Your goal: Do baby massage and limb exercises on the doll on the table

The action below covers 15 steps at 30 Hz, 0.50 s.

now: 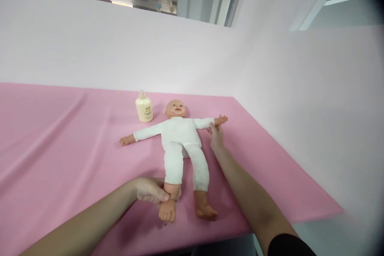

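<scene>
A baby doll [180,132] with a cloth-like white body lies face up, arms spread, its head toward the wall and its feet toward me. My left hand [151,191] is wrapped round the ankle of the doll's leg on the left, thumb on top and some fingers hidden beneath. At the doll's outstretched arm on the right, my right hand [216,135] has its fingers closed at the wrist end of the sleeve; part of this grip is hidden. A pale yellow lotion bottle [144,108] stands upright left of the doll's head.
A pink sheet [75,136] with some creases covers the table. White walls [120,52] rise behind it and on the right, with windows above. The table's front edge runs just below the doll's feet.
</scene>
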{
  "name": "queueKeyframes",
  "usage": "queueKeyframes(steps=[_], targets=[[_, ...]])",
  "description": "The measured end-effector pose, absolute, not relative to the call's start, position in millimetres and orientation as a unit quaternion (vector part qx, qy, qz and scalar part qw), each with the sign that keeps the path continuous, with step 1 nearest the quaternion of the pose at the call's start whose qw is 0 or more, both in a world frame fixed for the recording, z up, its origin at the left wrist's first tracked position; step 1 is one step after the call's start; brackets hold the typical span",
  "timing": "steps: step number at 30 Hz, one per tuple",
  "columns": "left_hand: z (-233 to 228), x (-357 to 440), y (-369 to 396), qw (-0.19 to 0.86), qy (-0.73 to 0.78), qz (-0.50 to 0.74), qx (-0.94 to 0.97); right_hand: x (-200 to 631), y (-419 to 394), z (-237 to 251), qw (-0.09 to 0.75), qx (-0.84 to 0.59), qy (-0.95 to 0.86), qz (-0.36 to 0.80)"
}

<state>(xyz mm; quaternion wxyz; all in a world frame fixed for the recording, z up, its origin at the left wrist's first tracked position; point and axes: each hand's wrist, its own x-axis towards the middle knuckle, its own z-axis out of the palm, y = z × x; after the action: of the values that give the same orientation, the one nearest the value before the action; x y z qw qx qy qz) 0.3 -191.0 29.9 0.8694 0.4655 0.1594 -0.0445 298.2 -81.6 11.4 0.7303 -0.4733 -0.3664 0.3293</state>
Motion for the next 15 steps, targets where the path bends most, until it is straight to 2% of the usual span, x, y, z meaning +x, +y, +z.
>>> queueKeyframes(steps=[6, 15], targets=[[27.3, 2.7, -194.8, 0.851, 0.212, -0.053, 0.478, 304.1, -73.0, 1.9, 0.744, -0.454, -0.244, 0.426], [28.2, 0.1, -192.6, 0.819, 0.209, -0.049, 0.532, 303.3, -74.3, 2.6, 0.747, -0.446, -0.263, 0.418]])
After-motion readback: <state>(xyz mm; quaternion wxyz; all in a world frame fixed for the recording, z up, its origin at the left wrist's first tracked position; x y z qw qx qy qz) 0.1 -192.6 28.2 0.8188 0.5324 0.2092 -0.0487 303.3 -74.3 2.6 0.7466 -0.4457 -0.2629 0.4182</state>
